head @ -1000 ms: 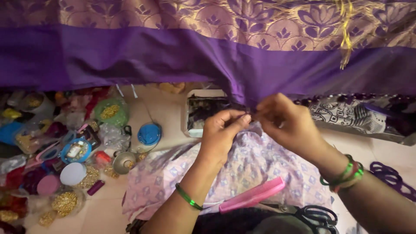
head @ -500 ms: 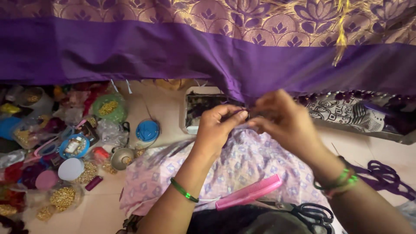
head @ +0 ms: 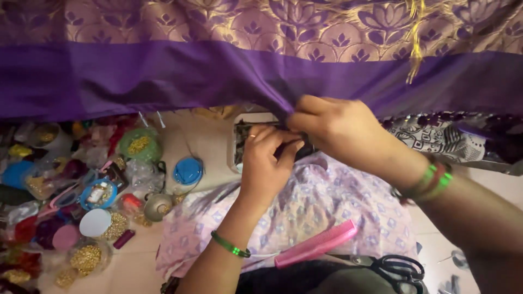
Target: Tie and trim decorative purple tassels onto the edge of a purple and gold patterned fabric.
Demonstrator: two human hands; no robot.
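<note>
Purple fabric (head: 163,76): stretches across the whole upper frame, with a gold-patterned band above and a plain purple border below; its lower edge dips to a pinched point at upper centre.
Right hand (head: 343,130): closed, fingertips pinching the fabric's lower edge at that point.
Left hand (head: 267,163): closed just below and touching the right hand's fingers; whether it holds something small cannot be told. A green bangle (head: 230,245) sits on its wrist.
Gold tassel (head: 417,32): hangs down the fabric at upper right.
Obstruction: the hanging fabric hides everything behind it, and the hands cover most of a white-rimmed tray (head: 239,136) at centre.
Lap cloth (head: 338,207): pale floral print, lower centre, under the forearms.
Pink comb (head: 316,251): lies on the lap cloth, lower centre.
Black scissors (head: 400,268): just right of the comb.
Left of frame: crowded tubs and bags of gold beads (head: 87,258), a blue lid (head: 188,171), a small brass bowl (head: 158,206).
</note>
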